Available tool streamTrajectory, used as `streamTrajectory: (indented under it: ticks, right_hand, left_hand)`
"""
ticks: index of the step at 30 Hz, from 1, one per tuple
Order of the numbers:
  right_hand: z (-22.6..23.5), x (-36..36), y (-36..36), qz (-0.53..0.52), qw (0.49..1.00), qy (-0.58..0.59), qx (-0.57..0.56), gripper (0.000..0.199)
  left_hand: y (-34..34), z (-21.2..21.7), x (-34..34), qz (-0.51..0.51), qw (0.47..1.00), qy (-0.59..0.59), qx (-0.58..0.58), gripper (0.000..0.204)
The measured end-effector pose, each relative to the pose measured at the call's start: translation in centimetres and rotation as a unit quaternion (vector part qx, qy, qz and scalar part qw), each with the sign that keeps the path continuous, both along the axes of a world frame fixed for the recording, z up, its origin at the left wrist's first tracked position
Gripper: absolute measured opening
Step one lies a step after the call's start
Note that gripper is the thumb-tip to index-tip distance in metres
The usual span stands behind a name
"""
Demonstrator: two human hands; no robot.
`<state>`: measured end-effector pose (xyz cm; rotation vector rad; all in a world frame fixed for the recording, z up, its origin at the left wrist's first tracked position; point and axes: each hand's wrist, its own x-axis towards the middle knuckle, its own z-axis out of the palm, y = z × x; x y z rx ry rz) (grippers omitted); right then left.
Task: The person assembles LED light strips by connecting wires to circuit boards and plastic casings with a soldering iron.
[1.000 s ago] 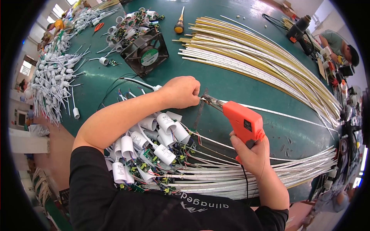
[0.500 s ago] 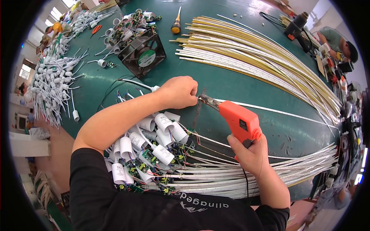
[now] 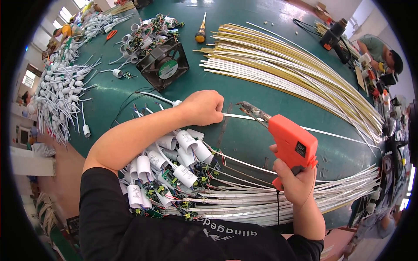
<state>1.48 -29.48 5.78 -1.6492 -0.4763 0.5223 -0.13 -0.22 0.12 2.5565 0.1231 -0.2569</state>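
Note:
My left hand [image 3: 203, 108] is closed at the near-left end of a thin white LED strip [image 3: 333, 134], which runs away to the right across the table. Its fingertips are hidden, so any wire in them does not show. My right hand [image 3: 295, 180] grips an orange-red soldering gun [image 3: 292, 140], whose dirty metal tip hangs over the strip, a short way right of my left hand. By my left wrist lies a white lamp cap with a cable [image 3: 176, 103]. Below my left forearm are piled white lamp caps [image 3: 185, 175] with small green circuit boards, wired to a bundle of strips [image 3: 283, 198].
Beyond my left hand stands a black fan [image 3: 163, 65]. A screwdriver [image 3: 200, 32], loose strips [image 3: 270, 61] and a heat gun [image 3: 335, 32] lie farther back. White corded caps [image 3: 58, 95] heap at left, near orange-handled scissors [image 3: 112, 34]. Another person [image 3: 376, 45] sits at the far right.
The soldering gun has pulled back to the right, its tip leaving the spot beside my left fingers. My left hand has stayed nearly in place, still closed.

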Motion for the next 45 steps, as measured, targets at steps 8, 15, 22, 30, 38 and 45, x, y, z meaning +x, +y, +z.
streamTrajectory:
  ticks: [8,15,22,30,38,45]
  right_hand:
    - [0.6,0.1,-1.3,-0.022,0.999,-0.027,0.021,0.048]
    - [0.9,-0.1,-2.0,-0.045,0.997,-0.018,0.052,0.039]
    - [0.1,-0.4,-2.5,-0.062,0.994,-0.06,0.064,0.047]
    - [0.7,-0.7,-3.4,-0.083,0.992,-0.059,0.069,0.047]
    - [0.1,-0.8,-4.7,-0.104,0.99,-0.018,0.099,0.049]
    - [0.4,-0.7,-4.9,-0.112,0.987,-0.034,0.111,0.048]
  left_hand:
    - [0.1,-0.2,0.0,-0.003,1.0,0.001,-0.007,0.013]
    - [0.1,-0.1,0.0,0.0,1.0,-0.004,-0.003,0.016]
    - [0.0,-0.1,-0.1,-0.004,1.0,0.018,-0.014,0.013]
    - [0.0,0.0,0.2,-0.007,1.0,0.02,-0.017,0.013]
    - [-0.2,0.0,0.1,0.009,1.0,0.019,-0.005,0.015]
    - [0.2,1.2,0.1,-0.033,0.999,0.02,0.018,0.015]
